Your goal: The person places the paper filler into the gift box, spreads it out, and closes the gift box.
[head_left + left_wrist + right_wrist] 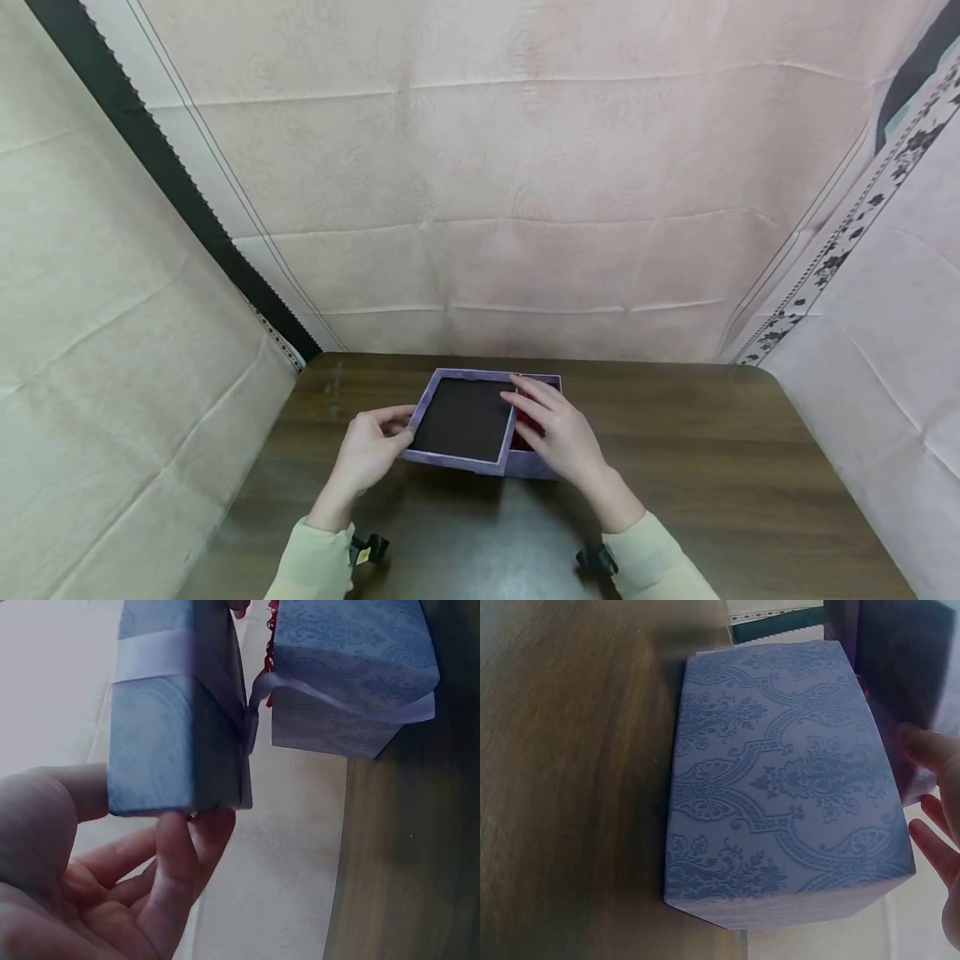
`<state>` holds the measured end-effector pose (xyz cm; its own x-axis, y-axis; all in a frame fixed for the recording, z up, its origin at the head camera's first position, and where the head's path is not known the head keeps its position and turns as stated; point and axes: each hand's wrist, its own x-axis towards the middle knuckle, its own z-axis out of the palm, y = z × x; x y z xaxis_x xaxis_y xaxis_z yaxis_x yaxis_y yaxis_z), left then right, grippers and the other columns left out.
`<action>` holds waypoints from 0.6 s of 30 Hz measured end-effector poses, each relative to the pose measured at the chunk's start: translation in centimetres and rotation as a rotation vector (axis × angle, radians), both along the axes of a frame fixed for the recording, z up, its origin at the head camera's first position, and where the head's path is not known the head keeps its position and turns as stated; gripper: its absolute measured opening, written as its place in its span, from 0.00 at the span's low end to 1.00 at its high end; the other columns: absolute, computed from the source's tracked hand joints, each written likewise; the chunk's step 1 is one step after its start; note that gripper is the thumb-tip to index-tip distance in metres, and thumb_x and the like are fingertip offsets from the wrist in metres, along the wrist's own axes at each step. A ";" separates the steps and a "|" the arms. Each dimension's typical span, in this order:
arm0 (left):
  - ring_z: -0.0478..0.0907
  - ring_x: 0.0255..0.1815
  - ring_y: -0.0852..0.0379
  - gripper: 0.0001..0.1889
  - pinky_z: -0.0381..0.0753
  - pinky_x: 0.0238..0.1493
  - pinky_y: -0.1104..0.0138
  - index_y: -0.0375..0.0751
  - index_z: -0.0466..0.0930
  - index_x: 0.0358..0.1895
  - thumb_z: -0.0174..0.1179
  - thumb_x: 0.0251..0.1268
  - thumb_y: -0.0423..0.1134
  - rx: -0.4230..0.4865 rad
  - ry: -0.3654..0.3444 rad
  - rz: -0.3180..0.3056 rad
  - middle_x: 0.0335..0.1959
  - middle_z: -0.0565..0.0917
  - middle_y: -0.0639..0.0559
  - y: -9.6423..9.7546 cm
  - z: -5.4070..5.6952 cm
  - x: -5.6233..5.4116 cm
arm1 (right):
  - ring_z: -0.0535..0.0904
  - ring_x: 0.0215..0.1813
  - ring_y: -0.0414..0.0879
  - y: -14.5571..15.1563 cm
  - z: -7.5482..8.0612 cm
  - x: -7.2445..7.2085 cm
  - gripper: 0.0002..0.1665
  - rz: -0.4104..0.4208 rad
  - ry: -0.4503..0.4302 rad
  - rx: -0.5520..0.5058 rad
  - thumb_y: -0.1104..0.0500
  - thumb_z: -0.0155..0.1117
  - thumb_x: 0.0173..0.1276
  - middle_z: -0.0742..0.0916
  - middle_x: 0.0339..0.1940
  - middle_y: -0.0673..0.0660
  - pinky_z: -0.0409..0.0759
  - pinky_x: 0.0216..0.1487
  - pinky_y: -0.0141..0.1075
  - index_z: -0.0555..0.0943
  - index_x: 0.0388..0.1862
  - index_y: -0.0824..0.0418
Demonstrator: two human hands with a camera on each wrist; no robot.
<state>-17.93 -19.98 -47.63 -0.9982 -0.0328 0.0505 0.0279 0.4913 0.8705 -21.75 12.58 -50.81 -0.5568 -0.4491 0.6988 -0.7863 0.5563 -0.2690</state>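
My left hand (pixel 372 443) grips the left edge of a pale purple box lid (pixel 497 467), its thumb and fingers pinching the corner. The lid's black inner side faces up at me. A lavender damask-patterned box (pixel 780 772) stands on the table just right of the lid and partly under it in the head view. Red stuff shows in its opening. My right hand (pixel 562 433) reaches over that opening with fingers spread, fingertips right at the lid's right rim. In the left wrist view, a lilac ribbon (pixel 322 694) runs between lid and box.
The dark brown wooden table (pixel 675 467) extends on both sides of the box. Pale cloth curtains (pixel 525 167) hang behind and at both sides. Each wrist carries a small black device (pixel 369 549) near the light green sleeve.
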 end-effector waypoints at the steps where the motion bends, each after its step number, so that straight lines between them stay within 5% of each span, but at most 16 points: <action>1: 0.84 0.40 0.53 0.15 0.83 0.36 0.65 0.38 0.91 0.57 0.67 0.69 0.30 0.009 0.000 -0.006 0.41 0.91 0.49 0.0 0.0 0.0 | 0.77 0.74 0.56 0.1 0.0 0.1 0.36 -0.005 -0.002 -0.011 0.66 0.85 0.60 0.80 0.76 0.57 0.81 0.66 0.54 0.86 0.68 0.53; 6: 0.86 0.48 0.52 0.15 0.85 0.48 0.63 0.40 0.90 0.60 0.66 0.78 0.41 0.085 0.008 -0.039 0.52 0.91 0.47 0.0 0.1 0.3 | 0.78 0.73 0.56 0.4 0.2 0.4 0.34 -0.043 -0.046 -0.081 0.68 0.83 0.61 0.81 0.75 0.56 0.80 0.66 0.54 0.86 0.67 0.53; 12: 0.85 0.59 0.51 0.22 0.78 0.67 0.47 0.40 0.87 0.65 0.56 0.86 0.51 0.272 0.054 -0.104 0.60 0.88 0.45 -0.1 -0.3 0.4 | 0.80 0.72 0.56 0.7 0.2 0.7 0.32 -0.085 -0.171 -0.182 0.68 0.80 0.64 0.82 0.75 0.54 0.78 0.69 0.54 0.86 0.67 0.54; 18: 0.80 0.64 0.58 0.20 0.76 0.66 0.64 0.33 0.79 0.71 0.53 0.86 0.36 0.395 0.205 -0.200 0.70 0.81 0.38 1.1 -1.2 0.5 | 0.81 0.71 0.53 0.9 0.6 0.7 0.31 -0.092 -0.250 -0.332 0.74 0.76 0.66 0.84 0.72 0.53 0.80 0.67 0.40 0.86 0.66 0.54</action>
